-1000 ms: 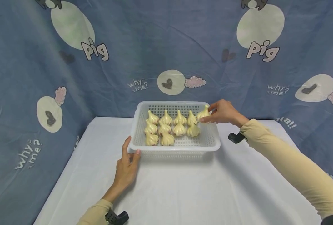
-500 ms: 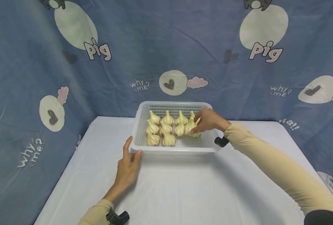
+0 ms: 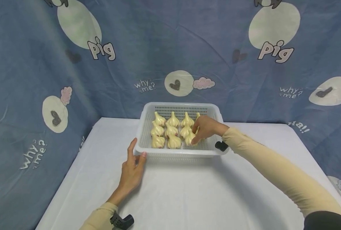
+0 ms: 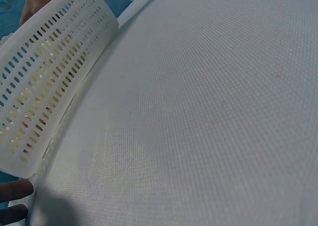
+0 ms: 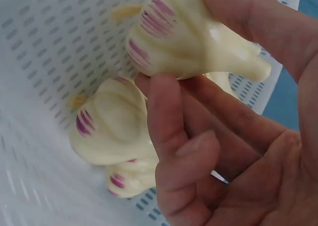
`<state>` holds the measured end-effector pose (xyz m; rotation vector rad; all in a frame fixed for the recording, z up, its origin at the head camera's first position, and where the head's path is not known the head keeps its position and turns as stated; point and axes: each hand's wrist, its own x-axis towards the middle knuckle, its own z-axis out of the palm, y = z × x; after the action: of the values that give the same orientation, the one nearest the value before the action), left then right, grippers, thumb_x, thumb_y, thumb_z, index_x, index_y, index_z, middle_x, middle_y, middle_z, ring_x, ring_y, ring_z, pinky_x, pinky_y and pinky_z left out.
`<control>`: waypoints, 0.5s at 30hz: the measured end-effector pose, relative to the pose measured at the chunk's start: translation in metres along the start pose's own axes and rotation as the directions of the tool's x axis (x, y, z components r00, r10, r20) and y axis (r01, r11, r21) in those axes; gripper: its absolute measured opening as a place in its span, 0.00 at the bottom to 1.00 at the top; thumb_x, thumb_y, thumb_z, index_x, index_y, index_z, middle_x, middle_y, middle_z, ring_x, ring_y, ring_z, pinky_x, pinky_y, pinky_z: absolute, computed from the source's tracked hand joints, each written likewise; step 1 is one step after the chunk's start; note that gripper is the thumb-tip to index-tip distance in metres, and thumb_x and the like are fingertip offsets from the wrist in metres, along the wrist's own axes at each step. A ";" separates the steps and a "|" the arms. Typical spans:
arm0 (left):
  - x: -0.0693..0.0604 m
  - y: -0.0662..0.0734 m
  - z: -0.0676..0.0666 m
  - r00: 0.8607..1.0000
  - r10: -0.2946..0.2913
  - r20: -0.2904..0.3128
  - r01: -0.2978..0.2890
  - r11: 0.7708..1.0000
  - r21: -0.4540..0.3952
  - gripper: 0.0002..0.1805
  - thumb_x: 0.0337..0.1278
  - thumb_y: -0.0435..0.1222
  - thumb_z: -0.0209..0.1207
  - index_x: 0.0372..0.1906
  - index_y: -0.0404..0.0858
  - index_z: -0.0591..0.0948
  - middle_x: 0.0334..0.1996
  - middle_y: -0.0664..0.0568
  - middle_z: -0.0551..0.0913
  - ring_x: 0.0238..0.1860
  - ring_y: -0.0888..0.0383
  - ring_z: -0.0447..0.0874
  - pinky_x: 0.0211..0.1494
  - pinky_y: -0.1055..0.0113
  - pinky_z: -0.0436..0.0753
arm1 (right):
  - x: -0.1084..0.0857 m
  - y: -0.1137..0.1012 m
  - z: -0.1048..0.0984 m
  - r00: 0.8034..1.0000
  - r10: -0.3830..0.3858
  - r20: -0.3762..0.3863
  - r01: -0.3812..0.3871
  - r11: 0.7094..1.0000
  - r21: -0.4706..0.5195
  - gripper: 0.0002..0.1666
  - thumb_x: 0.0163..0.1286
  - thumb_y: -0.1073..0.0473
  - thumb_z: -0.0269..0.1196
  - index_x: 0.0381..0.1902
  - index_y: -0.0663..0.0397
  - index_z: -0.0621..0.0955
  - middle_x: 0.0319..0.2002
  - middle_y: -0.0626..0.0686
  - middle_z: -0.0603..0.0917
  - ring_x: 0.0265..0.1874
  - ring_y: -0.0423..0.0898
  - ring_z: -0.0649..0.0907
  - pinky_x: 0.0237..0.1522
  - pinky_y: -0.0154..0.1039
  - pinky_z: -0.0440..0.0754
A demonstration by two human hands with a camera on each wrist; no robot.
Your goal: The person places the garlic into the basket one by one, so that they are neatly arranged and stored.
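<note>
In the head view my right hand [image 3: 207, 128] is inside the white plastic basket [image 3: 176, 152]. It holds a garlic bulb [image 3: 189, 139] near the front row. The right wrist view shows this garlic bulb [image 5: 171, 35] pinched between thumb and fingers, with its purple-streaked base to the left and its stem to the right. Several other pale garlic bulbs [image 3: 174, 142] stand in rows in the basket, stems up; some at the right are partly hidden behind my hand. My left hand [image 3: 131, 172] touches the basket's front left corner with thumb and forefinger extended.
The basket stands on a white cloth-covered table [image 3: 187, 195], near its back edge. Behind and at the sides hangs a blue printed curtain [image 3: 124, 64]. The basket's slotted wall [image 4: 49, 72] shows in the left wrist view.
My right hand has carried the garlic bulb from the basket's back right corner leftward and toward the front row. The left hand has stayed at the corner.
</note>
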<state>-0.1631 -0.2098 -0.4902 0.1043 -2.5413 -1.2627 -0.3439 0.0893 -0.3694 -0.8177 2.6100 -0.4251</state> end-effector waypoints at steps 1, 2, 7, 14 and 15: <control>0.000 0.000 0.000 1.000 -0.001 0.001 0.001 1.000 0.000 0.37 0.85 0.50 0.50 0.86 0.62 0.48 0.50 0.31 0.90 0.55 0.32 0.89 0.55 0.35 0.77 | 0.001 0.000 0.002 1.000 -0.001 -0.001 0.001 1.000 -0.021 0.27 0.53 0.46 0.84 0.45 0.57 0.92 0.46 0.52 0.92 0.39 0.45 0.87 0.43 0.40 0.84; -0.001 0.000 0.000 1.000 -0.001 0.003 0.001 1.000 0.000 0.37 0.85 0.50 0.50 0.86 0.61 0.48 0.51 0.31 0.90 0.55 0.32 0.88 0.55 0.35 0.77 | 0.001 -0.001 0.003 1.000 0.005 0.003 -0.005 0.999 -0.033 0.26 0.53 0.45 0.84 0.44 0.55 0.93 0.47 0.52 0.92 0.41 0.46 0.87 0.45 0.41 0.84; -0.001 0.001 0.000 1.000 -0.002 0.004 0.002 1.000 0.001 0.37 0.85 0.51 0.50 0.86 0.61 0.48 0.52 0.30 0.89 0.56 0.31 0.88 0.55 0.34 0.77 | 0.003 -0.004 0.006 0.998 0.026 0.050 -0.021 0.995 -0.098 0.24 0.53 0.41 0.83 0.41 0.50 0.93 0.48 0.49 0.92 0.46 0.48 0.87 0.51 0.45 0.84; -0.001 0.001 0.000 1.000 -0.007 -0.006 0.007 1.000 -0.005 0.37 0.84 0.51 0.50 0.86 0.62 0.48 0.51 0.31 0.90 0.56 0.32 0.88 0.58 0.33 0.77 | 0.008 -0.007 0.007 0.995 0.031 0.096 -0.015 0.986 -0.164 0.22 0.54 0.39 0.83 0.34 0.47 0.90 0.37 0.45 0.90 0.36 0.44 0.85 0.45 0.43 0.83; -0.001 0.001 0.000 1.000 -0.008 -0.008 0.008 1.000 -0.005 0.37 0.84 0.51 0.50 0.86 0.62 0.49 0.50 0.32 0.90 0.56 0.32 0.88 0.58 0.34 0.77 | 0.008 -0.007 0.007 0.994 0.037 0.104 -0.018 0.985 -0.169 0.22 0.54 0.39 0.83 0.33 0.46 0.89 0.35 0.45 0.89 0.33 0.43 0.86 0.44 0.42 0.82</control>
<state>-0.1622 -0.2095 -0.4894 0.1181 -2.5336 -1.2686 -0.3438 0.0776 -0.3753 -0.8324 2.5791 -0.1498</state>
